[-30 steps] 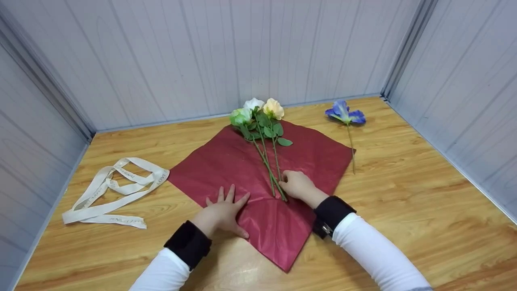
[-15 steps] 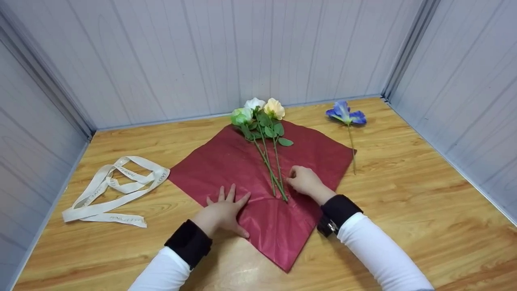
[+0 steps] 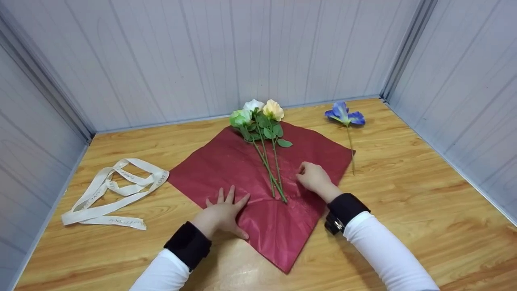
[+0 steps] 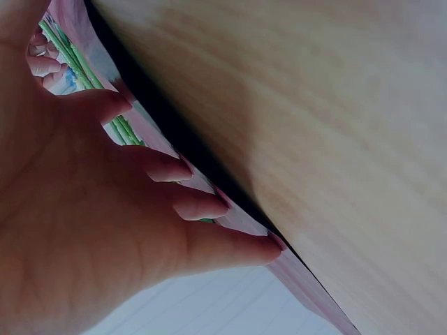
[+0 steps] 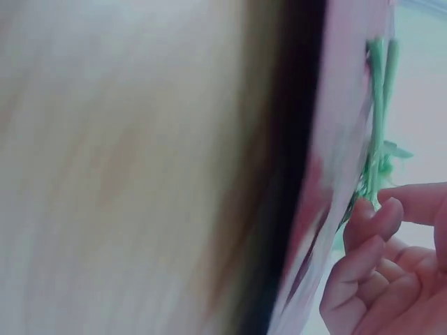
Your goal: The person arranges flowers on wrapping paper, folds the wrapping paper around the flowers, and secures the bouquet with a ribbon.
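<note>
Three artificial flowers lie together on a dark red sheet of wrapping paper (image 3: 218, 161): a green-white one (image 3: 240, 118), a white one (image 3: 253, 105) and a peach one (image 3: 274, 110). Their stems (image 3: 274, 182) cross toward the sheet's near part. My left hand (image 3: 221, 214) rests on the paper's left near edge, fingers spread. To the right of the stems, my right hand (image 3: 316, 178) is over the paper with fingers loosely curled. The right wrist view shows nothing between that hand's fingers (image 5: 370, 223), with the green stems (image 5: 379, 105) beyond them.
A blue-violet flower (image 3: 345, 113) lies at the right, its stem crossing the paper's right corner. On the left, a cream ribbon (image 3: 109, 208) with lettering lies in loose loops on the wooden table (image 3: 424, 202). Pale panels (image 3: 258, 52) enclose the back and sides.
My right hand has come off the stems and moved right and slightly away from me. The flowers and my left hand have stayed in place.
</note>
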The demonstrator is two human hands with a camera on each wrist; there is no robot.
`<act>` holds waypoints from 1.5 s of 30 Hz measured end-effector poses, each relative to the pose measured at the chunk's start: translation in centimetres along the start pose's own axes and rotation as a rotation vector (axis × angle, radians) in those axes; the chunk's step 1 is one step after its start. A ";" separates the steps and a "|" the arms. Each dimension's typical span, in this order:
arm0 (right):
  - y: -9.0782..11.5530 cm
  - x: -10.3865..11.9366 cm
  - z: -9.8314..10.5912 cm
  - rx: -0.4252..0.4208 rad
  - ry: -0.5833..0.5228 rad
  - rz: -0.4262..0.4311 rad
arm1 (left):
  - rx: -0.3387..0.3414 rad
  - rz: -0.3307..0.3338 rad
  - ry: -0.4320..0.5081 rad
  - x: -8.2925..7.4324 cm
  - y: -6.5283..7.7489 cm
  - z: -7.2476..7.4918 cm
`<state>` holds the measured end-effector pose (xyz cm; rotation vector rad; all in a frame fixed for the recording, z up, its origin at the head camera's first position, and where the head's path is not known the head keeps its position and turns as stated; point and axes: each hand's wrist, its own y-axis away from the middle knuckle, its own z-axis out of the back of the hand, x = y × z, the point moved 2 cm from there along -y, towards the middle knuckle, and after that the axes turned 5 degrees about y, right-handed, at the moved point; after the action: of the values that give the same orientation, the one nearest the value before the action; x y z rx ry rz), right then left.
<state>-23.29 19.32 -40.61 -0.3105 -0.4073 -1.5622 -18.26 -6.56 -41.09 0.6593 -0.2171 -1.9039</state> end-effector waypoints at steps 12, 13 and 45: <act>-0.6 -3.3 3.5 -0.086 0.074 -0.018 | 0.003 -0.004 0.000 0.0 0.1 0.0; -0.6 -3.6 3.8 -0.096 0.079 -0.020 | 0.001 -0.005 0.000 0.0 0.1 0.0; -0.9 -11.1 5.0 -0.078 0.224 -0.211 | 0.008 -0.002 0.011 0.0 0.1 0.1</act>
<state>-24.11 31.48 -41.03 -0.1527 -0.2093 -1.8013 -18.23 -6.68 -40.97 0.6754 -0.2178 -1.9016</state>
